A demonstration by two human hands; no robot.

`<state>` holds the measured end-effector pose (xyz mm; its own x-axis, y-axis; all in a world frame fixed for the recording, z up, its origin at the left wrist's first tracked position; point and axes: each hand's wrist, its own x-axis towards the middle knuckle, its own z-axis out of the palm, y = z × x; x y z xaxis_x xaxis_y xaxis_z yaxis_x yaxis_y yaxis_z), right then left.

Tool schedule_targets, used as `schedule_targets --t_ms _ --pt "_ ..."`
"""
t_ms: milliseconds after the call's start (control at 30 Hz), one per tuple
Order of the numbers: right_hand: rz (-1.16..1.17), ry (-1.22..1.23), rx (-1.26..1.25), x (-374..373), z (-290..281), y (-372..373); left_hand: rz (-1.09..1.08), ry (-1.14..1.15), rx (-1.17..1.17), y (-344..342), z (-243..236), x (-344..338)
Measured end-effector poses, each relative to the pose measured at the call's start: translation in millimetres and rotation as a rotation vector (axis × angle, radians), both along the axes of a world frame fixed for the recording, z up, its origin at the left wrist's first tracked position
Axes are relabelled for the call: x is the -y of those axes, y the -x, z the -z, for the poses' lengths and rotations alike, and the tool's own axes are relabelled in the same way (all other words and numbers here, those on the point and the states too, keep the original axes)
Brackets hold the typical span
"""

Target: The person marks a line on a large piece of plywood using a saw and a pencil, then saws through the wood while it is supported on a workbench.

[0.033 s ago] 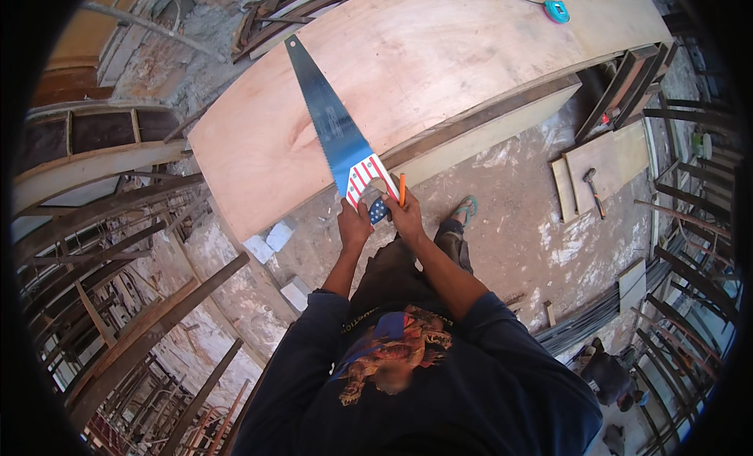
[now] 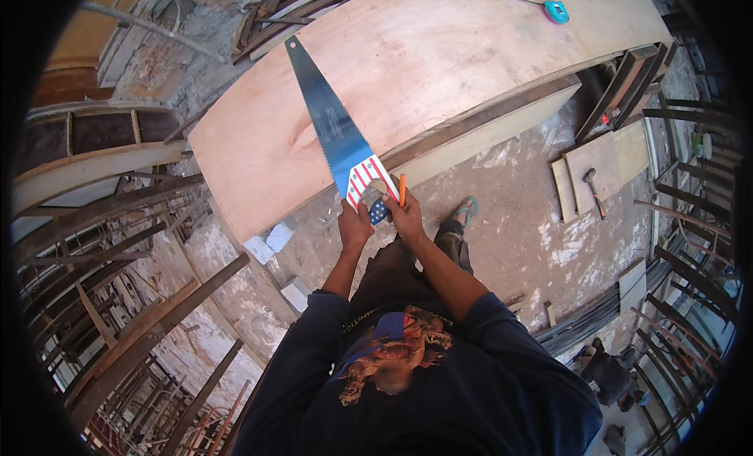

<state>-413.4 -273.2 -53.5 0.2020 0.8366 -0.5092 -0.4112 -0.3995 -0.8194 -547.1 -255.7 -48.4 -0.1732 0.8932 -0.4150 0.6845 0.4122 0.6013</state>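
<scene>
A hand saw [image 2: 337, 130] with a blue-grey blade and a red-and-white striped, blue starred handle is held out in front of me. Its blade stretches over the plywood sheet [image 2: 259, 150], tip pointing away. Closed on the left side of the handle is my left hand [image 2: 354, 225]. My right hand [image 2: 406, 216] grips the handle's other side. An orange pencil-like stick [image 2: 402, 189] stands up at the right fingers, apparently held along with the handle.
On the plywood's far right lies a turquoise tape measure [image 2: 556, 12]. A hammer [image 2: 594, 191] rests by board pieces [image 2: 600, 162] on the floor at right. Timber frames [image 2: 157, 330] crowd the left. Another person [image 2: 608, 374] is at lower right. White blocks [image 2: 280, 235] lie near the sheet's corner.
</scene>
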Motion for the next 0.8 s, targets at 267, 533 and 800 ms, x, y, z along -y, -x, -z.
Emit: schedule_targets --t_ms 267,533,800 --pt "-0.032 0.017 -0.03 14.5 9.7 -7.8 0.097 0.012 -0.07 -6.1 -9.9 8.5" --pt "-0.019 0.043 0.076 19.1 12.4 -6.5 0.11 -0.009 -0.246 -13.5 -26.8 9.0" --pt "-0.017 0.021 0.163 13.2 22.4 -2.5 0.296 -0.057 -0.531 7.0 -46.9 -66.2"
